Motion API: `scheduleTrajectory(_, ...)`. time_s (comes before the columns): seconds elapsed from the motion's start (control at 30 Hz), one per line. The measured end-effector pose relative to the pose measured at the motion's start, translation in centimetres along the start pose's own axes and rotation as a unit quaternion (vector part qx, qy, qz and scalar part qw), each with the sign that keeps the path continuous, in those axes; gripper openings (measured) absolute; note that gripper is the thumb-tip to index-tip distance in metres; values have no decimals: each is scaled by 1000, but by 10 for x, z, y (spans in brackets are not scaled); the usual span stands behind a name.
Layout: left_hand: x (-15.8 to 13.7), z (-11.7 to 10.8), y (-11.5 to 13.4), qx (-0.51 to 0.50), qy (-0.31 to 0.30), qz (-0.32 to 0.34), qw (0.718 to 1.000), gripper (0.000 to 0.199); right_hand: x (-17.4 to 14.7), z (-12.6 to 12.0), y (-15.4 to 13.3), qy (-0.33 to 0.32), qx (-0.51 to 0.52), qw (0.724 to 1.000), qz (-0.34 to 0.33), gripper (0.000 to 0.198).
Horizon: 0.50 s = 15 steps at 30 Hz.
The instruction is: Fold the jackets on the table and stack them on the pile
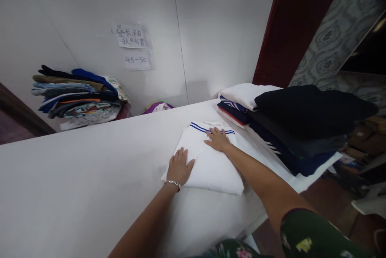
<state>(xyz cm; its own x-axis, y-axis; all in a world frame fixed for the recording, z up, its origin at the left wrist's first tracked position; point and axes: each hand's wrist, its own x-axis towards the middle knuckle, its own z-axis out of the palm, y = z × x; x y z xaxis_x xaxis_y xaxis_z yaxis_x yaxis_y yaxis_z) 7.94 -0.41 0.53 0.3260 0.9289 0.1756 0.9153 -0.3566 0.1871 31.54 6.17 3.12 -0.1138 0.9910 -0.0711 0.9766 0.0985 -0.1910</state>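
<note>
A folded white garment (211,165) with two blue stripes along its far edge lies flat on the white table (90,169). My left hand (180,167), with a silver bracelet at the wrist, rests open on the garment's left side. Farther up and to the right, my right hand (217,139) presses flat on it with the fingers spread, close to the blue stripes. Both palms face down, and neither hand grips the cloth.
Dark folded clothes (313,109) are heaped on the table's right end, beside a smaller stack topped by a white garment (247,93). A pile of mixed clothes (81,93) stands beyond the far edge at left. Paper signs (134,37) with handwriting hang on the wall.
</note>
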Motion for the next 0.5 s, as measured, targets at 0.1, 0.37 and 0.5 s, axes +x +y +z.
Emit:
scheduleTrajectory(0.1, 0, 2, -2, -1, 11, 2, 1000, 58, 2, 5, 0, 0, 29, 1000, -4, 67)
scheduleTrajectory(0.37, 1, 1, -1, -23, -4, -4, 1000, 58, 3, -19, 27, 50, 173, 983, 46, 56)
scheduleTrajectory(0.5, 5, -4, -3, -67, -13, -16, 998, 56, -7, -28, 58, 103, 265, 950, 131, 58)
